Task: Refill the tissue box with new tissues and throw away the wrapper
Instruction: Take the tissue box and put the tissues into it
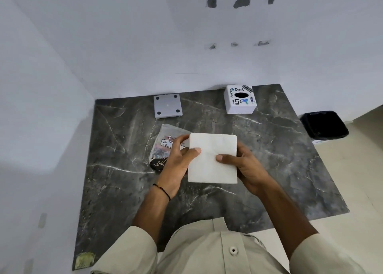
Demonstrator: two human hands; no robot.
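Note:
A square white stack of tissues [213, 158] is held above the middle of the dark marble table [116, 170]. My left hand [178, 161] grips its left edge, thumb on top. My right hand [242, 168] grips the right edge, thumb on top as well. The clear plastic wrapper [163, 143] with printed labels lies flat on the table just left of the stack, partly under my left hand. The white tissue box [240, 100], covered in stickers and with a dark oval hole on top, stands at the table's far right. Its grey square base plate [167, 107] lies apart at the far middle.
A black bin [324, 125] stands on the floor beyond the table's right edge. White walls close the table in on the left and at the back. A light tiled floor runs along the right side.

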